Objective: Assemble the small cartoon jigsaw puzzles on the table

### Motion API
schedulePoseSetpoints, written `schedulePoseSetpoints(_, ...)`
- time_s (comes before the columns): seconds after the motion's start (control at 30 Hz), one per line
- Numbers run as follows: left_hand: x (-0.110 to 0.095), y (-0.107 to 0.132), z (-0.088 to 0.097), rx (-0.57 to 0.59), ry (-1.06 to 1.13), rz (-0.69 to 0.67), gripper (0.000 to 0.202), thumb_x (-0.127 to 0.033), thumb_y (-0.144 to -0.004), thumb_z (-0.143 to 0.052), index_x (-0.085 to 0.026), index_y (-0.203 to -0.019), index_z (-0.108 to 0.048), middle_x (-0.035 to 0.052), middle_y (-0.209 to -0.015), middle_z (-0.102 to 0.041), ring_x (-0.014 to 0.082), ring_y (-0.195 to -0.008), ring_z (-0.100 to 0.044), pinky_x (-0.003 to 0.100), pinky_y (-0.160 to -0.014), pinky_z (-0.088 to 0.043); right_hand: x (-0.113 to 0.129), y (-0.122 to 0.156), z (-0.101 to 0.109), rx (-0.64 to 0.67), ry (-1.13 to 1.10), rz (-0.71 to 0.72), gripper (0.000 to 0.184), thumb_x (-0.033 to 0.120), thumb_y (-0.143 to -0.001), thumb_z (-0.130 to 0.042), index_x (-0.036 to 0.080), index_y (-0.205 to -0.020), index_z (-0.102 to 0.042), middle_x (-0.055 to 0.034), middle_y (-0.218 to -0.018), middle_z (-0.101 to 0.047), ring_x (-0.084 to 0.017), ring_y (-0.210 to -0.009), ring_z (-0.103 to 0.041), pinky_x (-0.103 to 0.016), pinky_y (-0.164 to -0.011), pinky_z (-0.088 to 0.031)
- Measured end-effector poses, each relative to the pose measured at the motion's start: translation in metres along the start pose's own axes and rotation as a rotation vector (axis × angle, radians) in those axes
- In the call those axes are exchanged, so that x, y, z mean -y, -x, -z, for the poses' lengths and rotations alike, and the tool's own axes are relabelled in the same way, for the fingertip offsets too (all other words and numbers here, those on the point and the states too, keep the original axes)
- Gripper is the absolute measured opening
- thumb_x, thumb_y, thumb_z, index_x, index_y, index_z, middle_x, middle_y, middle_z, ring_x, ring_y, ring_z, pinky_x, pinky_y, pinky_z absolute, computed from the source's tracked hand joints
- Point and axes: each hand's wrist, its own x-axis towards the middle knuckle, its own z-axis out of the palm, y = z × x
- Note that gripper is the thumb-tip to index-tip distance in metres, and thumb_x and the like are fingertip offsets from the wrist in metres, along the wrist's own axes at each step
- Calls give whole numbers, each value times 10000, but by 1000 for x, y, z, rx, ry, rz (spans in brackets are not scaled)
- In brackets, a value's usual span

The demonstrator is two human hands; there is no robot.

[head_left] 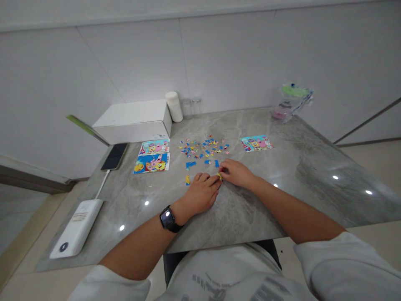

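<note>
A small yellow jigsaw puzzle piece [220, 177] lies at the fingertips of both hands, low over the grey table. My left hand [203, 193], with a black watch on its wrist, is bent over the table and its fingertips press the piece from the left. From the right, my right hand [237, 172] pinches the same piece between thumb and fingers. Just beyond my hands are joined blue pieces [190, 164], a blue piece [216, 164] and a short blue strip [207, 162]. A yellow piece [187, 179] sits left of my left hand. Farther back, loose puzzle pieces [209, 146] are scattered.
Two picture cards [152, 163] [155, 146] lie at the left, another picture card [257, 143] at the right. Behind stand a white box [133, 121], a white cylinder [174, 107], two glasses [191, 108] and a plastic bag [291, 102]. A phone [115, 156] is cabled to a power bank [77, 228].
</note>
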Motion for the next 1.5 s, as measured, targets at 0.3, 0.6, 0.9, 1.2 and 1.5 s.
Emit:
schedulePoseSetpoints(0.3,4,-1,-2,-12,54,-1,406,-312,-1085,-463,-227,-1436,-649,80,-1463,-655,282,-1199,-551,480,-1050,-427,6,4,5,20,66,-33,75,187,-918,-669,209,-937,-738,-66,-1002,-704,-201,-953,-651,-289,-862,-476)
schedulePoseSetpoints(0.6,8,-2,-5,-25,98,-6,386,-301,-1079,-482,-234,-1414,-663,74,-1429,-667,273,-1188,-548,473,-1061,-429,6,9,11,62,38,38,77,202,-918,-703,205,-980,-749,-69,-1035,-701,-199,-972,-657,-290,-876,-486)
schedulePoseSetpoints(0.9,8,-3,-1,-13,117,-8,392,-372,-1082,-495,-237,-1402,-678,91,-1359,-693,274,-1199,-555,481,-1082,-431,9,11,13,58,21,38,90,194,-913,-708,213,-984,-760,-66,-1046,-711,-204,-973,-669,-303,-874,-495)
schedulePoseSetpoints(1.2,26,3,9,-343,232,230,307,-338,-1066,-524,-246,-1289,-713,109,-1338,-678,269,-1232,-603,493,-1100,-442,10,11,16,16,-1,66,76,187,-908,-704,218,-959,-752,-59,-1028,-714,-196,-935,-660,-300,-856,-495)
schedulePoseSetpoints(1.5,87,6,17,-787,442,544,249,-340,-1054,-513,-227,-1169,-703,88,-1181,-659,239,-1161,-620,399,-1041,-519,1,8,18,-254,-68,12,136,263,-968,-632,217,-1043,-736,-66,-1059,-689,-167,-769,-609,-319,-856,-517)
